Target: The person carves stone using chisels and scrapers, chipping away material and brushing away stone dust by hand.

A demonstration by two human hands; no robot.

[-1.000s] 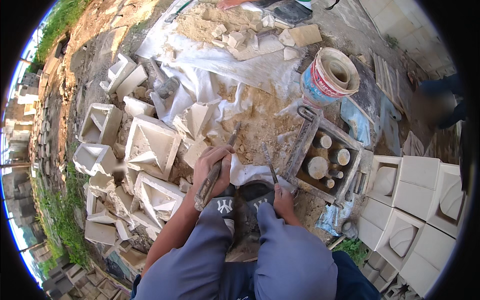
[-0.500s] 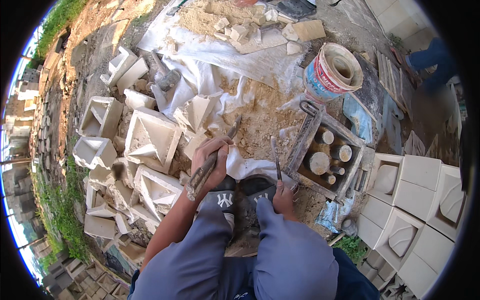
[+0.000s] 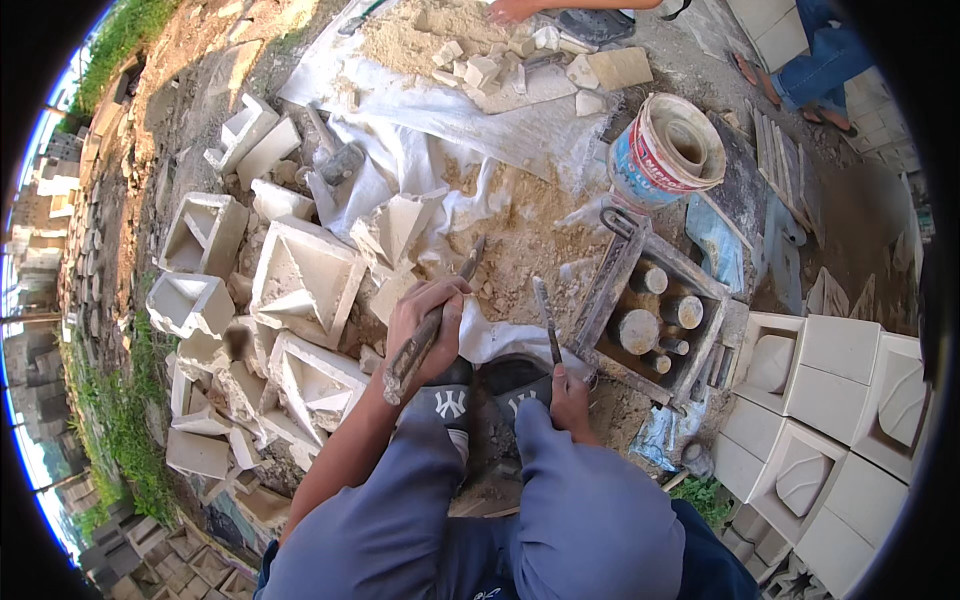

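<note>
Blue-jeaned legs (image 3: 825, 72) have moved higher, upper right. Left hand (image 3: 425, 322) clenches a long grey-brown bar (image 3: 407, 363), right hand (image 3: 571, 402) a slim dark-handled tool (image 3: 554, 341), both near frame centre; swinging the bar left could chip the cream hollow block (image 3: 308, 283).

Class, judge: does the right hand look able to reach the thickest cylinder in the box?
Probably yes: the box is open above the thickest cylinder, though the slim tool in the right hand may hinder grasping.

A thick brownish stick (image 3: 411, 358) is held slanting, left of a slim pale-tipped tool (image 3: 547, 319).
</note>
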